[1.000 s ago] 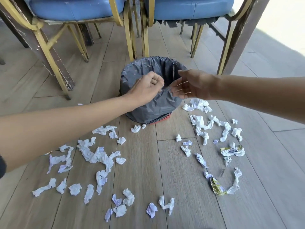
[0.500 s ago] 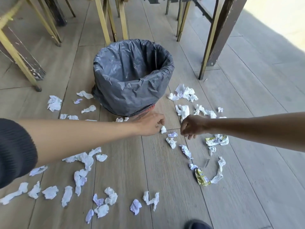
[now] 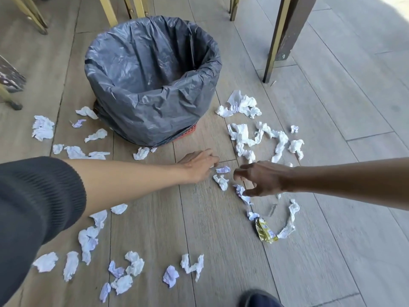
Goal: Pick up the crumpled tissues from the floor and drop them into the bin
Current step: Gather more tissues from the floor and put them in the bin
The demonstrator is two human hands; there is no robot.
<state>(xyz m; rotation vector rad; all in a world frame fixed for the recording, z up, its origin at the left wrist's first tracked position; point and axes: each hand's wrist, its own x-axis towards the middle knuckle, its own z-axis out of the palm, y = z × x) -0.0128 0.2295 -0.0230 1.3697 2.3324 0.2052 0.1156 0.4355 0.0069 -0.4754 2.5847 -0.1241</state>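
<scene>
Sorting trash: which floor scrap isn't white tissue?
The yellow wrapper, crumpled and shiny, below the right hand; the scraps around it are white or lilac tissue.

Floor point(image 3: 221, 229) under my fingers: wood-look planks, matt, fine grain, visible seams. Tissues point(image 3: 221, 181) between my two sets of fingertips: soft white paper, crumpled, some tinted lilac. Bin point(image 3: 152, 85) beyond my fingers: lined with thin grey plastic film, creased, faint sheen. Wrapper point(image 3: 264, 232) near my right fingers: glossy yellow foil. My left sleeve point(image 3: 33, 207): dark ribbed knit, matt.
</scene>
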